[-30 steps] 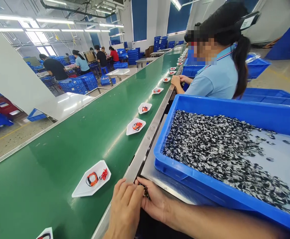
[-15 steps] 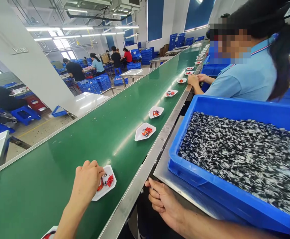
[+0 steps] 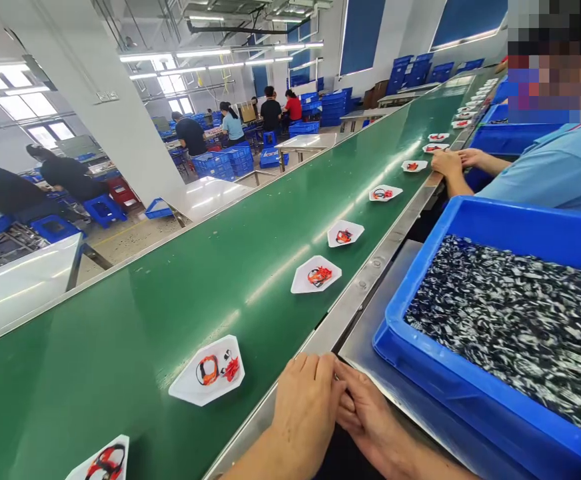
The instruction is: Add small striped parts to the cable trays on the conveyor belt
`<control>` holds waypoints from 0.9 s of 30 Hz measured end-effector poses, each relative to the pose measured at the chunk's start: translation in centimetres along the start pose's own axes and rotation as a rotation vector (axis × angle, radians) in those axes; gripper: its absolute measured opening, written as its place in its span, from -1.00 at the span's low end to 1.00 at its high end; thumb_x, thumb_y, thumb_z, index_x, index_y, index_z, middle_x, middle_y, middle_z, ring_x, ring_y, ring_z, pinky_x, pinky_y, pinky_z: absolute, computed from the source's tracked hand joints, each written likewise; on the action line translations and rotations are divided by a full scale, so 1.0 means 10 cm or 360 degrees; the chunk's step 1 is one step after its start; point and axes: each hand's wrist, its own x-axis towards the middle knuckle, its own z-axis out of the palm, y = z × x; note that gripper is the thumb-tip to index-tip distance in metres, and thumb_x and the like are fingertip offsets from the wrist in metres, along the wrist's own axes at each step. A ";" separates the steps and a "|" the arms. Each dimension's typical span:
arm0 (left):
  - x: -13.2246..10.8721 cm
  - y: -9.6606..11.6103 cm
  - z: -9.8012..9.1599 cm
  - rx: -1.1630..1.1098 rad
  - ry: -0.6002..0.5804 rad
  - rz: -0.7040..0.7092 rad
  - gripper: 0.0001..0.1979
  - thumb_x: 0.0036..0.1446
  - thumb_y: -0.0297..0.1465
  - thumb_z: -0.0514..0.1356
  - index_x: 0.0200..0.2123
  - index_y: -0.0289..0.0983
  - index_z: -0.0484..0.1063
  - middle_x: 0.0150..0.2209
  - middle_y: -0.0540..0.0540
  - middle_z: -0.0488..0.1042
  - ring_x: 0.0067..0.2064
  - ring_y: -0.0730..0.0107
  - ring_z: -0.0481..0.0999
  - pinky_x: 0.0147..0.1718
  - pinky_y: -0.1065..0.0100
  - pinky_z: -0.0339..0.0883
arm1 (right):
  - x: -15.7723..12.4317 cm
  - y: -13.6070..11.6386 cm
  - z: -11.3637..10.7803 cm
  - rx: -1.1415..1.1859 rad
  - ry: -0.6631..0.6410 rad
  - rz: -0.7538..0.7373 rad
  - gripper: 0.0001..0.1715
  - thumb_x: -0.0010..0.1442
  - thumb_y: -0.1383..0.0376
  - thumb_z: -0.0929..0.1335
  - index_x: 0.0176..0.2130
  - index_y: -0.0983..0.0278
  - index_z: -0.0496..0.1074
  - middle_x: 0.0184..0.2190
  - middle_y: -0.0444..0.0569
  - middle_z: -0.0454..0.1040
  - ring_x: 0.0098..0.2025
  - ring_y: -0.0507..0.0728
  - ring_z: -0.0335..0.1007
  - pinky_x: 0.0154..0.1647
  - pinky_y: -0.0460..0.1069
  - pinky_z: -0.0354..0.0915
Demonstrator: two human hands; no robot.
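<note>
My left hand [image 3: 303, 403] and my right hand [image 3: 370, 410] meet over the metal rail [image 3: 378, 263] at the belt's near side. Both have their fingers closed, fingertips touching; whatever is pinched between them is too small and hidden to name. Left of them, on the green belt [image 3: 135, 333], lies a white angular tray [image 3: 190, 392]. Inside it are an orange and black ring-shaped piece [image 3: 208, 370], a cluster of red bits [image 3: 231, 369] and small black-and-white bits [image 3: 227, 355]. Another white tray [image 3: 83, 470] with red and black parts is cut off at the bottom edge.
Further trays [image 3: 298, 283] stand in a row up the belt. At right, a blue bin [image 3: 395, 327] full of small black-and-white pieces [image 3: 510, 320] rests on a metal table [image 3: 365, 347]. Beyond it sits a co-worker in a light blue shirt [image 3: 550, 167], hands at the rail.
My left hand has left the tray and moved right to meet my right hand at the rail. The view has turned left, and black-and-white bits now show uncovered in the tray.
</note>
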 end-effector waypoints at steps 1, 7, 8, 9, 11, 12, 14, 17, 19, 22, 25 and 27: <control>0.00 -0.02 0.00 -0.0108 -0.0039 -0.0056 -0.78 0.08 -0.43 0.14 -0.15 -0.22 0.34 -0.31 0.00 0.43 -0.26 0.33 0.38 -0.28 0.30 0.23 | 0.00 -0.01 0.01 -0.0012 -0.0001 -0.0006 -0.53 0.08 0.00 0.35 -0.51 0.30 0.16 -0.72 -0.29 -0.08 -0.70 -0.13 -0.28 -0.69 -0.17 -0.28; 0.04 -0.17 -0.05 -0.1229 -0.0196 -0.0297 -0.85 0.01 -0.42 0.18 -0.30 -0.15 0.48 -0.38 0.07 0.44 -0.44 0.55 0.28 -0.43 0.48 0.13 | -0.01 -0.03 0.04 -0.0122 -0.0072 -0.0099 -0.61 0.15 0.02 0.30 -0.34 0.32 0.32 -0.75 -0.30 -0.08 -0.71 -0.12 -0.32 -0.71 -0.16 -0.30; 0.05 -0.20 -0.04 -0.1386 -0.0213 -0.0336 -0.87 -0.02 -0.42 0.20 -0.32 -0.17 0.48 -0.43 0.08 0.42 -0.47 0.57 0.24 -0.46 0.49 0.10 | -0.02 -0.03 0.05 -0.0134 -0.0089 -0.0108 -0.61 0.15 0.02 0.30 -0.34 0.33 0.32 -0.75 -0.30 -0.08 -0.71 -0.13 -0.32 -0.71 -0.16 -0.30; 0.07 -0.21 -0.02 -0.1519 -0.0221 -0.0361 -0.87 -0.04 -0.41 0.22 -0.34 -0.20 0.48 -0.47 0.08 0.39 -0.49 0.58 0.21 -0.48 0.50 0.09 | -0.02 -0.04 0.05 -0.0147 -0.0102 -0.0120 -0.60 0.15 0.02 0.29 -0.35 0.34 0.33 -0.75 -0.30 -0.08 -0.71 -0.13 -0.33 -0.71 -0.16 -0.30; 0.09 -0.23 0.01 -0.1726 -0.0219 -0.0370 -0.87 -0.08 -0.38 0.25 -0.38 -0.25 0.47 -0.51 0.08 0.35 -0.49 0.59 0.19 -0.47 0.51 0.09 | -0.03 -0.06 0.06 -0.0183 -0.0126 -0.0145 -0.59 0.16 0.02 0.28 -0.33 0.35 0.34 -0.75 -0.30 -0.08 -0.71 -0.13 -0.32 -0.71 -0.16 -0.31; 0.10 -0.23 0.02 -0.1800 -0.0211 -0.0365 -0.86 -0.09 -0.37 0.26 -0.40 -0.27 0.45 -0.51 0.08 0.34 -0.48 0.59 0.19 -0.46 0.51 0.09 | -0.03 -0.07 0.07 -0.0200 -0.0133 -0.0157 -0.57 0.18 0.01 0.26 -0.29 0.35 0.35 -0.75 -0.30 -0.08 -0.71 -0.12 -0.32 -0.71 -0.16 -0.31; 0.10 -0.22 0.02 -0.1878 -0.0182 -0.0333 -0.85 -0.10 -0.34 0.27 -0.42 -0.29 0.44 -0.47 0.05 0.37 -0.45 0.58 0.22 -0.42 0.51 0.12 | -0.03 -0.10 0.08 -0.0218 -0.0132 -0.0175 -0.53 0.21 0.00 0.22 -0.18 0.35 0.35 -0.75 -0.30 -0.08 -0.71 -0.11 -0.30 -0.70 -0.15 -0.30; 0.11 -0.20 -0.02 -0.1891 -0.0129 -0.0320 -0.84 -0.06 -0.31 0.24 -0.43 -0.29 0.44 -0.40 0.00 0.43 -0.38 0.52 0.31 -0.34 0.48 0.18 | -0.02 -0.14 0.09 -0.0178 -0.0135 -0.0194 -0.52 0.23 0.02 0.20 -0.12 0.36 0.34 -0.75 -0.30 -0.08 -0.71 -0.10 -0.31 -0.71 -0.15 -0.31; 0.13 -0.24 -0.08 -0.1865 -0.0074 -0.0368 -0.81 -0.03 -0.27 0.20 -0.42 -0.29 0.44 -0.39 -0.03 0.44 -0.35 0.46 0.36 -0.29 0.44 0.21 | -0.01 -0.15 0.08 -0.0109 -0.0153 -0.0178 -0.55 0.23 0.04 0.22 -0.14 0.37 0.36 -0.75 -0.30 -0.09 -0.72 -0.11 -0.33 -0.71 -0.14 -0.33; 0.20 -0.38 -0.23 -0.1670 0.0125 -0.0524 -0.72 -0.05 -0.18 0.20 -0.39 -0.29 0.45 -0.43 -0.03 0.44 -0.36 0.43 0.38 -0.30 0.42 0.23 | 0.01 -0.15 0.06 -0.0018 -0.0161 -0.0110 -0.59 0.22 0.07 0.23 -0.17 0.37 0.37 -0.74 -0.30 -0.08 -0.72 -0.11 -0.32 -0.72 -0.14 -0.34; 0.27 -0.56 -0.36 -0.1314 0.0338 -0.0710 -0.64 -0.07 -0.08 0.18 -0.38 -0.26 0.46 -0.45 -0.01 0.43 -0.37 0.41 0.37 -0.31 0.40 0.21 | 0.01 -0.14 0.04 0.0031 -0.0151 -0.0057 -0.60 0.23 0.09 0.23 -0.18 0.37 0.37 -0.73 -0.29 -0.07 -0.72 -0.11 -0.31 -0.71 -0.14 -0.33; 0.30 -0.67 -0.40 -0.1014 0.0452 -0.0765 -0.63 -0.04 -0.04 0.14 -0.39 -0.22 0.45 -0.46 0.02 0.41 -0.38 0.42 0.34 -0.31 0.39 0.19 | 0.00 -0.14 0.04 0.0062 -0.0151 -0.0031 -0.61 0.24 0.10 0.22 -0.18 0.37 0.37 -0.72 -0.28 -0.06 -0.72 -0.11 -0.30 -0.71 -0.14 -0.33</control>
